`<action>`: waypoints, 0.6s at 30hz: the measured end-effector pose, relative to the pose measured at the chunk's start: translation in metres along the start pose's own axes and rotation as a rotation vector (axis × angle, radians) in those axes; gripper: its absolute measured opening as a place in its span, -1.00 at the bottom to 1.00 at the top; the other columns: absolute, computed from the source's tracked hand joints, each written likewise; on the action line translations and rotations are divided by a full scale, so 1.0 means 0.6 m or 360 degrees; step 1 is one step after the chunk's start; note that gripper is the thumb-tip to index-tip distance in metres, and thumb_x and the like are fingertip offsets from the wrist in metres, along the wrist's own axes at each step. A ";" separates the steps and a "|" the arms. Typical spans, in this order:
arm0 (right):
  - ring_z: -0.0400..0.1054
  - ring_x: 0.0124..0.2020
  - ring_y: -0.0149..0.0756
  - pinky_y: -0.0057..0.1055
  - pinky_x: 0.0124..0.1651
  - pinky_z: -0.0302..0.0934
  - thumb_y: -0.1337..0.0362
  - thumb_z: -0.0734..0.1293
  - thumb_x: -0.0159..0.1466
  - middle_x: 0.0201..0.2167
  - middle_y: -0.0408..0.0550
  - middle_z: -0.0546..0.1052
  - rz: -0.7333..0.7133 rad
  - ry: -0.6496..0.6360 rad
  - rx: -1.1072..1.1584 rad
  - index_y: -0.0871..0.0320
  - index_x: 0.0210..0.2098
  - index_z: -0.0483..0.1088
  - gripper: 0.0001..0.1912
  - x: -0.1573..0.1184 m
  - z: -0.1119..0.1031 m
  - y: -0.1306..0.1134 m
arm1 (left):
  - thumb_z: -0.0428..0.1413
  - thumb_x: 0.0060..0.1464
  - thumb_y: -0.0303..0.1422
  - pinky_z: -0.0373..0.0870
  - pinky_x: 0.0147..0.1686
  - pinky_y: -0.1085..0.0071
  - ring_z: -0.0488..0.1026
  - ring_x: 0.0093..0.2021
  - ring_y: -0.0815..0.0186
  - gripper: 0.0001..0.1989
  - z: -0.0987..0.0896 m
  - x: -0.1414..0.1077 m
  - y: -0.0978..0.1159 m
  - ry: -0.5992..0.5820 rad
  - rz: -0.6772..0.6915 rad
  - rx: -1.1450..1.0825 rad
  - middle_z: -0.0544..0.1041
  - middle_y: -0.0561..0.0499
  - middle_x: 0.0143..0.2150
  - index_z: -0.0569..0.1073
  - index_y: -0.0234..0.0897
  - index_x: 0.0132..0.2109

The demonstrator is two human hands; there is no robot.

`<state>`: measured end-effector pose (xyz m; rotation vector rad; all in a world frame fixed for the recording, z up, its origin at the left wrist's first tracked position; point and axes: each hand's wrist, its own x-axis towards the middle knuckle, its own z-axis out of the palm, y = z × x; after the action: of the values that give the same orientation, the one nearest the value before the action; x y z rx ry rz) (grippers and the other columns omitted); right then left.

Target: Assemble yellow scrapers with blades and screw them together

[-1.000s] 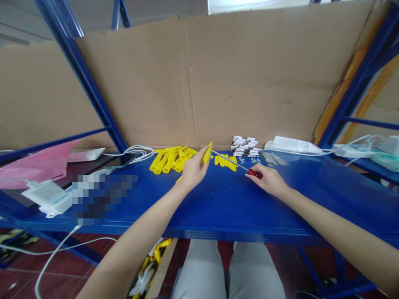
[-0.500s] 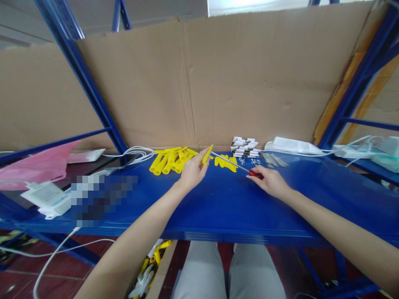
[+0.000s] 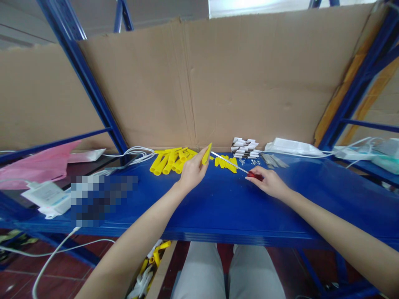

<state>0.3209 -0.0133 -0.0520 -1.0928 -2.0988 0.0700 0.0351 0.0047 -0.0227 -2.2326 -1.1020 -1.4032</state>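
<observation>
My left hand (image 3: 192,168) is closed around a yellow plastic piece (image 3: 206,154), holding it tilted above the blue shelf. In my right hand (image 3: 270,181) is the red handle of a screwdriver (image 3: 232,162). Its long metal shaft points left, with the tip close to the yellow piece; whether it touches I cannot tell. Yellow tubes (image 3: 170,161) lie piled behind my left hand. Beneath the shaft are small flat yellow pieces (image 3: 227,163). Tiny metal parts (image 3: 254,162) are scattered beyond my right hand, beside thin grey strips (image 3: 274,160).
Stacked white-and-dark parts (image 3: 245,147) and a white packet (image 3: 293,146) stand against the cardboard wall (image 3: 249,83). White cables (image 3: 139,153), a pink bag (image 3: 40,164) and a white box (image 3: 46,195) are at left. A carton (image 3: 162,270) holding yellow parts sits below the shelf edge.
Both hands stay nearly in place. The screwdriver and right hand have shifted very slightly, and the yellow piece is turned a little in my left hand.
</observation>
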 end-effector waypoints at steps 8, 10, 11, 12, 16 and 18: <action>0.43 -0.52 -0.24 -0.39 -0.49 0.22 0.11 0.29 0.20 -0.51 -0.07 0.54 0.0071 0.0025 -0.0135 0.07 -0.40 0.32 -0.82 0.003 0.002 0.000 | -0.01 0.21 -0.30 0.49 -0.22 0.38 0.58 -0.24 0.24 -0.63 0.002 0.006 0.002 -0.0149 -0.0193 0.0053 0.60 -0.14 -0.10 0.42 -0.29 0.11; 0.43 -0.52 -0.24 -0.39 -0.48 0.21 0.15 0.30 0.19 -0.51 -0.07 0.54 0.0092 0.0001 -0.0194 0.07 -0.41 0.31 -0.85 0.004 0.000 0.002 | 0.01 0.19 -0.30 0.49 -0.18 0.31 0.58 -0.18 0.19 -0.65 0.004 0.008 0.001 -0.0227 -0.0249 0.0061 0.60 -0.13 -0.10 0.45 -0.29 0.08; 0.43 -0.51 -0.24 -0.39 -0.48 0.21 0.16 0.30 0.18 -0.51 -0.08 0.54 0.0096 -0.0013 -0.0218 0.07 -0.42 0.30 -0.86 0.005 0.000 0.003 | 0.02 0.19 -0.29 0.49 -0.15 0.27 0.57 -0.15 0.17 -0.66 0.005 0.008 -0.001 -0.0267 -0.0270 0.0055 0.60 -0.13 -0.10 0.47 -0.28 0.05; 0.43 -0.51 -0.24 -0.39 -0.48 0.21 0.17 0.30 0.18 -0.51 -0.08 0.54 0.0099 -0.0030 -0.0238 0.07 -0.42 0.30 -0.87 0.005 -0.001 0.005 | 0.03 0.18 -0.29 0.48 -0.12 0.24 0.56 -0.12 0.15 -0.67 0.006 0.008 -0.002 -0.0309 -0.0288 0.0045 0.60 -0.13 -0.10 0.49 -0.28 0.03; 0.43 -0.48 -0.23 -0.38 -0.45 0.23 0.22 0.30 0.18 -0.49 -0.07 0.54 0.0131 -0.0145 -0.0297 0.08 -0.42 0.32 -0.90 0.006 -0.001 0.014 | 0.06 0.15 -0.27 0.47 -0.09 0.17 0.55 -0.09 0.08 -0.70 0.010 0.007 -0.005 -0.0469 -0.0353 0.0027 0.60 -0.16 -0.10 0.54 -0.30 -0.06; 0.44 -0.45 -0.21 -0.35 -0.40 0.26 0.23 0.32 0.17 -0.46 -0.05 0.55 0.0131 -0.0210 -0.0320 0.09 -0.41 0.34 -0.92 0.007 0.000 0.017 | 0.06 0.14 -0.27 0.47 -0.10 0.14 0.55 -0.10 0.06 -0.70 0.011 0.005 -0.006 -0.0513 -0.0371 0.0030 0.60 -0.18 -0.11 0.55 -0.32 -0.07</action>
<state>0.3263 -0.0040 -0.0531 -1.3263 -2.2142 -0.0311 0.0371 0.0124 -0.0236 -2.4392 -1.5149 -1.1272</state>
